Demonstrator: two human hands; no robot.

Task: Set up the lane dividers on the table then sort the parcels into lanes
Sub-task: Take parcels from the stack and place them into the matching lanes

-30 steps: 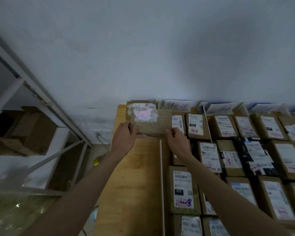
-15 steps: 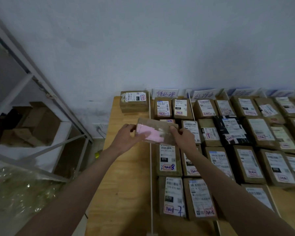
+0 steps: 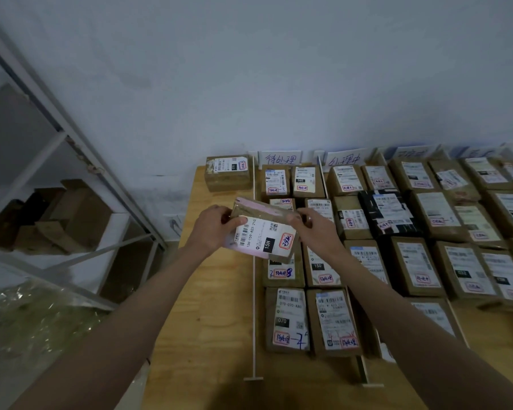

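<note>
Both hands hold one brown parcel (image 3: 262,232) above the wooden table (image 3: 211,315); its white label marked 15H faces me. My left hand (image 3: 215,227) grips its left end and my right hand (image 3: 313,229) grips its right end. A thin white lane divider (image 3: 253,291) runs along the table below the parcel. A single labelled parcel (image 3: 227,173) sits alone in the leftmost lane at the back. Right of the divider, several labelled brown parcels (image 3: 288,319) lie in rows, split by a second divider (image 3: 323,179).
Handwritten lane signs (image 3: 280,158) lean on the white wall behind the table. A grey metal shelf rack (image 3: 57,137) with cardboard boxes (image 3: 68,214) stands to the left. A crinkled plastic bag (image 3: 27,315) lies at lower left.
The parcel has come toward me from the far left lane and has been turned over, so its label faces me. The view has tilted down over the table.
</note>
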